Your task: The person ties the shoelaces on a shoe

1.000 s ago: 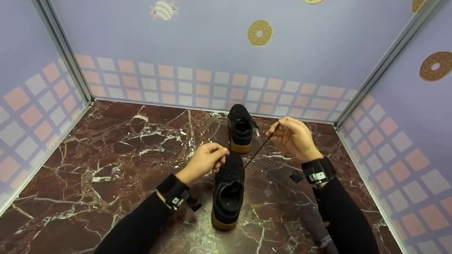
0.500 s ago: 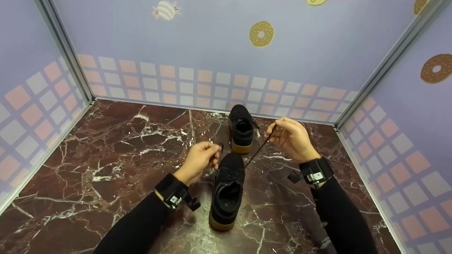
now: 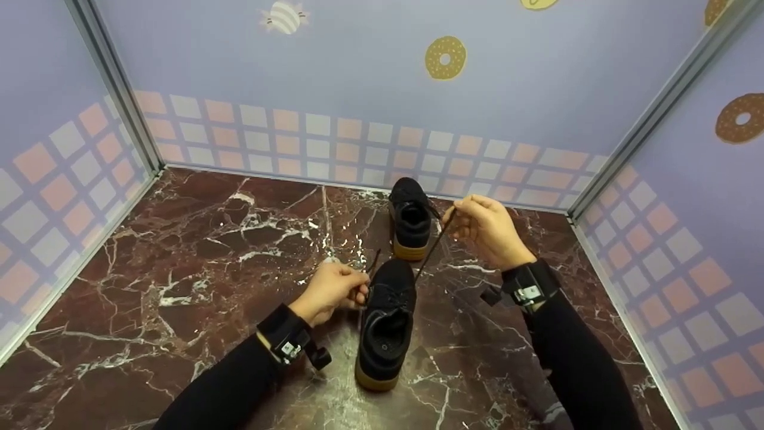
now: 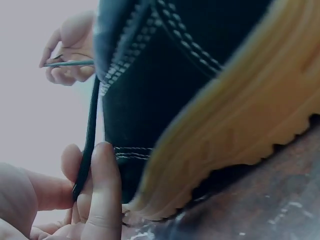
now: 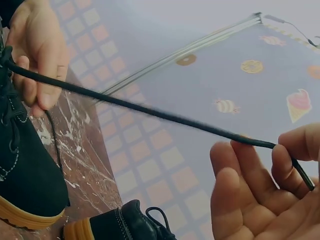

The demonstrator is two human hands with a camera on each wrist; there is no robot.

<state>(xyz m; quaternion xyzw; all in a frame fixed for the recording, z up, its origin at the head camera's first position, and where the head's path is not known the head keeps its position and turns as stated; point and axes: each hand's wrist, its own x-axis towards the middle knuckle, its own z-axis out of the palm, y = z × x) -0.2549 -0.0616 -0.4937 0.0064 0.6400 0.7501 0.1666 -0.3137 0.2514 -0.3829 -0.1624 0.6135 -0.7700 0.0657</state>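
A black shoe (image 3: 385,334) with a tan sole stands on the floor between my hands, toe pointing away. My right hand (image 3: 486,230), raised right of the toe, pinches one shoelace (image 5: 145,111) between thumb and finger close to its tip. That lace runs taut and slanting down to the shoe's lacing. Low at the shoe's left side, my left hand (image 3: 334,289) pinches the other lace (image 4: 90,132) between thumb and forefinger. Its loose end (image 3: 376,261) sticks up past the fingers. In the left wrist view, the fingertips are right beside the shoe's side.
A second black shoe (image 3: 410,224) with a tan sole stands just beyond the first, near the back wall (image 3: 358,71). Side walls (image 3: 686,197) rise left and right over the dark red marbled floor (image 3: 209,269).
My left hand has moved down and left, from over the toe to the near shoe's left side, with its lace. My right hand has shifted slightly left, still holding its lace taut.
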